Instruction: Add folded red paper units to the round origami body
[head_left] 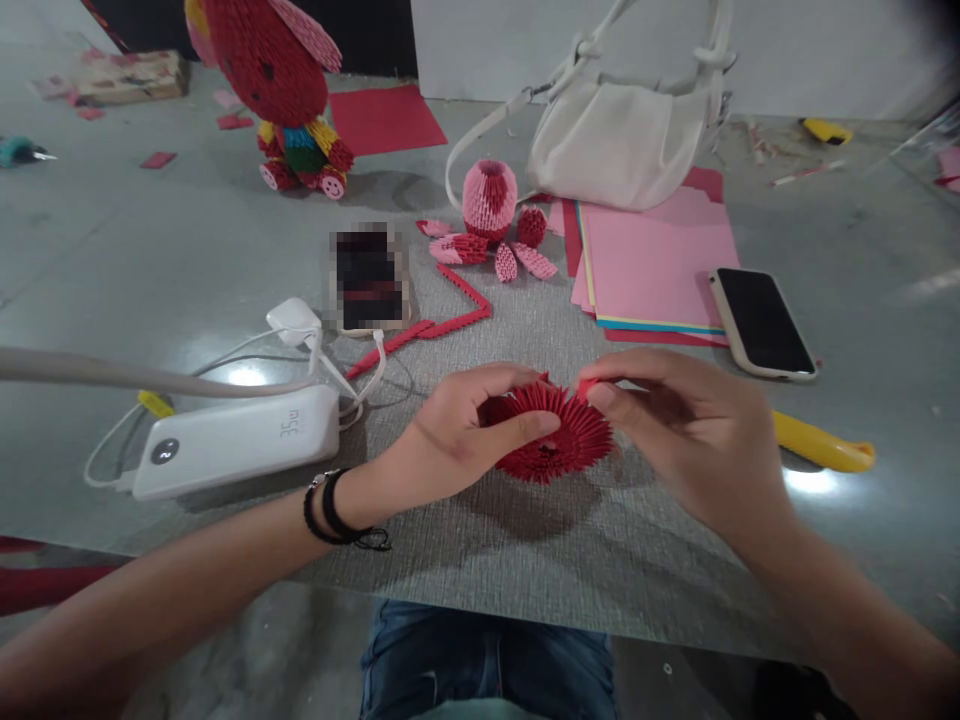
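Observation:
A round disc of folded red paper pieces (577, 445), with a small hole near its middle, is held just above the table. My left hand (457, 430) grips its left side, thumb on top and fingers behind. Between the thumb and forefinger of my right hand (690, 430) is a small red folded paper piece (589, 388), at the disc's upper right edge. Beyond the hands lies a zigzag chain of red paper pieces (472, 315). Behind it stands a pink and red paper vase shape (489, 205) with several small paper petals (506, 262) around it.
At left are a white power bank (240, 445), cables and a charging phone (367, 280). On the right lie another phone (769, 325), a yellow-handled tool (825, 442) and coloured paper sheets (664, 260). A white handbag (619, 140) and a red paper figure (300, 150) stand farther back.

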